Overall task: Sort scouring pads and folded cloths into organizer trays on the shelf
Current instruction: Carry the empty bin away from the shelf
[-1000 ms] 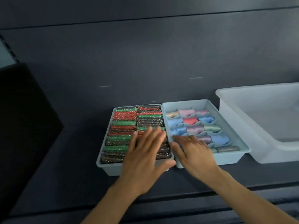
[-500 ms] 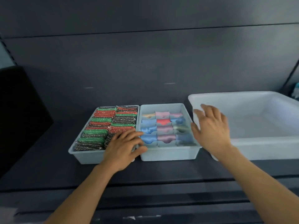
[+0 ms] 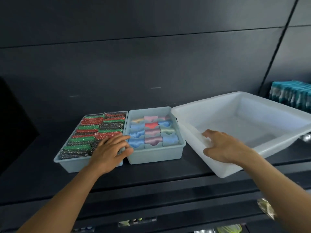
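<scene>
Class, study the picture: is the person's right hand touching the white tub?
Touching. Head view: the right hand grips the white tub, fingers over its near rim, thumb outside.

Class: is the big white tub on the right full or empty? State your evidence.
Empty, as far as shows: the white tub has bare inner walls and floor; the right hand grips its near rim.

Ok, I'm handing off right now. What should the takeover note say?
Left hand: fingers curled over the near right corner of the pad tray.
Right hand: grips the white bin by its near left wall, fingers inside, thumb outside.
Done: scouring pads fill their tray in two columns; folded cloths fill every compartment of the cloth tray beside it.
Left: bin looks empty; no loose items visible.
</scene>
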The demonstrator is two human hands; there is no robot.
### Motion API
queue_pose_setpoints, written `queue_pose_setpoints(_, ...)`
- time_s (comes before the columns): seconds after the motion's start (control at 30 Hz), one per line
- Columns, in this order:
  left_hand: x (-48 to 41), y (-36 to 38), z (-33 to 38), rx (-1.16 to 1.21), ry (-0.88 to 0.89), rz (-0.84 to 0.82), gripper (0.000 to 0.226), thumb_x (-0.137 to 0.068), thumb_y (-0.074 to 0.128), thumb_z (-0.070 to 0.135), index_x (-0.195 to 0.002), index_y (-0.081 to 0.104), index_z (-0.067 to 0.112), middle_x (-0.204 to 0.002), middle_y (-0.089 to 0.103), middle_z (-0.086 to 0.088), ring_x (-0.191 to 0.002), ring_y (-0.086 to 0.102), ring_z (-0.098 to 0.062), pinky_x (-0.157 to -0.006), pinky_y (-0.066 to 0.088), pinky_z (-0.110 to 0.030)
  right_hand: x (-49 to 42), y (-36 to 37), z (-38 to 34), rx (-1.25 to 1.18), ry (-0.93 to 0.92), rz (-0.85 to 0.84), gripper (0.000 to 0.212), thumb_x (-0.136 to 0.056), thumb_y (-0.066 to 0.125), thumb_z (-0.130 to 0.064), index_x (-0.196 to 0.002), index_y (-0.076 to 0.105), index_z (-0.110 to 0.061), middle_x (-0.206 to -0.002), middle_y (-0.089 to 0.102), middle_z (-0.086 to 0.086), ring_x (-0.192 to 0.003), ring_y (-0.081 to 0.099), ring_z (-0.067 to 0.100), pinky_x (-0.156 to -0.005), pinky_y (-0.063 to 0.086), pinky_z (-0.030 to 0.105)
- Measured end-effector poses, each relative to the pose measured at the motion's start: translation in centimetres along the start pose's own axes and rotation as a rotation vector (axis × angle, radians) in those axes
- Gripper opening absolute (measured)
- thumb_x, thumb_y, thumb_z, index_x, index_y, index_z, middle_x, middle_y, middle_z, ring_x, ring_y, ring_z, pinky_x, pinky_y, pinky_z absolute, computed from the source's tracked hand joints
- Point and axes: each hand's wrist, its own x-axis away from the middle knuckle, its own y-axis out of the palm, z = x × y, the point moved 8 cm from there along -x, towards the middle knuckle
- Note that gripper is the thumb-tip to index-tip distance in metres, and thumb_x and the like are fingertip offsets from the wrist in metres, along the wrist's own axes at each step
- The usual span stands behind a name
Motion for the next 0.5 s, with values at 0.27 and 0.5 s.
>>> queue_pose_setpoints(0.27, -0.1, 0.2, -0.3, 0.002, 0.044, 0.006, 0.087, -0.079, -0.009, 0.083, -0.136, 0.046, 0.047, -0.156, 0.022, 0.026, -0.144, 0.003, 0.006, -0.12, 0.006, -0.039, 0.7, 0.9, -0.4, 0.061, -0.009, 0.164, 0.034, -0.1, 0.032, -0.042, -0.126, 0.038, -0.021, -0.104, 0.06, 0.005, -0.094, 0.058, 0.029, -0.073, 0.039, 0.036)
queue_pose_setpoints(0.5, -0.8, -1.3, 2.9, 0.264, -0.077, 0.045, 0.078, -0.078, -0.005, 0.082, -0.147, 0.015, 0.052, -0.162, 0.018, 0.011, -0.14, 0.006, 0.007, -0.12, -0.011, -0.036, 6.0, 0.9, 6.5, -0.115, 0.025, -0.03, 0.037, -0.095, 0.047, -0.039, -0.13, 0.037, -0.047, -0.128, 0.055, -0.008, -0.111, 0.055, 0.022, -0.097, 0.043, 0.038)
